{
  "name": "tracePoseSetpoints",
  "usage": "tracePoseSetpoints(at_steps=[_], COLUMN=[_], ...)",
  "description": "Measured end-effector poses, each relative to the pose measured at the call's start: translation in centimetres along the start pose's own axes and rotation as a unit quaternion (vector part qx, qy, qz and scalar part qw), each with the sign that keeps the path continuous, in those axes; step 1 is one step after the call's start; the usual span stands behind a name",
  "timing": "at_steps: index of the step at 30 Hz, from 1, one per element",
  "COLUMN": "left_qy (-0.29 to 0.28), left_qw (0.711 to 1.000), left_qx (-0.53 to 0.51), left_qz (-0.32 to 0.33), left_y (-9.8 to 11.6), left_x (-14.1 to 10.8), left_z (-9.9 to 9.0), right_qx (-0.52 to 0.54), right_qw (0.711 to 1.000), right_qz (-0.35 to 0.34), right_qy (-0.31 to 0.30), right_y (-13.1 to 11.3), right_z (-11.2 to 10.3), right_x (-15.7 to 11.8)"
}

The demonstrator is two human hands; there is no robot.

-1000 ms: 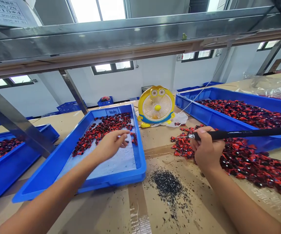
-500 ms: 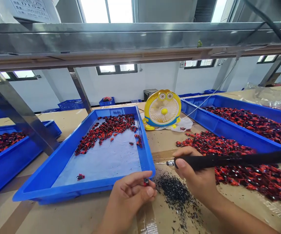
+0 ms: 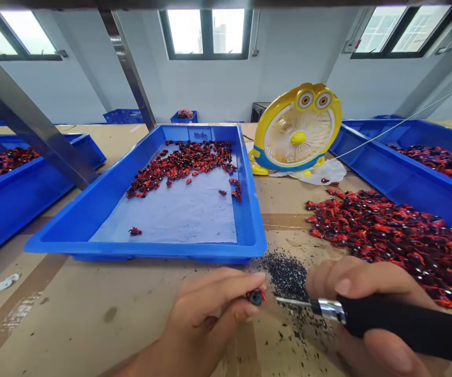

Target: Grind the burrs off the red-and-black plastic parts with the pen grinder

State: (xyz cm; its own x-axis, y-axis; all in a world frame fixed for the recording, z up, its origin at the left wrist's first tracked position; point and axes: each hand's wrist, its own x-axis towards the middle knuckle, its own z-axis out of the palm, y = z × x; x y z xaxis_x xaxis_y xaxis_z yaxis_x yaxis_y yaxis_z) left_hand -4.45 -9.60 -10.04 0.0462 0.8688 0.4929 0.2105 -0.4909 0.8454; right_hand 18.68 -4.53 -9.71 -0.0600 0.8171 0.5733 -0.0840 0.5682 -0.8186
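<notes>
Between the thumb and fingers of my left hand (image 3: 218,309) is a small red-and-black part (image 3: 256,297), its round dark end facing me. My right hand (image 3: 375,298) is wrapped round a thick black-handled tool (image 3: 398,322) with a shiny metal collar. The tool's thin metal tip points left, a short gap from the part. Under and behind the hands lies a scatter of black shavings (image 3: 286,275). To the right spreads a pile of similar red-and-black parts (image 3: 391,225).
A blue tray (image 3: 147,250) lined with white sheet holds many such parts and stands ahead on the left. Other blue trays sit at far left (image 3: 45,180) and right (image 3: 371,157). A yellow fan (image 3: 298,139) stands behind. A metal post (image 3: 49,120) slants at left.
My view has tipped downward and closer. The tool's tip has come lower and nearer the part in my left hand, and the part now shows its round end toward me.
</notes>
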Motion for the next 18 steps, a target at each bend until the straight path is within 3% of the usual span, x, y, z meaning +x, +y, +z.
tracePoseSetpoints(at_steps=[3, 6, 13, 18], left_qy=[0.039, 0.059, 0.019, 0.034], left_qw=[0.999, 0.996, 0.991, 0.983], left_qx=[0.032, 0.063, 0.129, 0.164], left_qz=[-0.021, 0.0, 0.04, 0.076], left_y=[0.0, -0.2, -0.6, -0.8], left_x=[-0.3, -0.6, -1.2, -1.0], left_z=[0.3, 0.3, -0.2, -0.3], right_qx=[0.021, 0.002, -0.046, -0.042], right_qw=[0.998, 0.998, 0.998, 0.999], right_qz=[-0.012, -0.034, -0.016, 0.004], right_qy=[-0.053, -0.046, -0.049, 0.02], right_y=[-0.6, -0.9, -2.1, -2.0], right_z=[0.0, 0.1, 0.8, 2.2], right_x=[0.0, 0.1, 0.4, -0.8])
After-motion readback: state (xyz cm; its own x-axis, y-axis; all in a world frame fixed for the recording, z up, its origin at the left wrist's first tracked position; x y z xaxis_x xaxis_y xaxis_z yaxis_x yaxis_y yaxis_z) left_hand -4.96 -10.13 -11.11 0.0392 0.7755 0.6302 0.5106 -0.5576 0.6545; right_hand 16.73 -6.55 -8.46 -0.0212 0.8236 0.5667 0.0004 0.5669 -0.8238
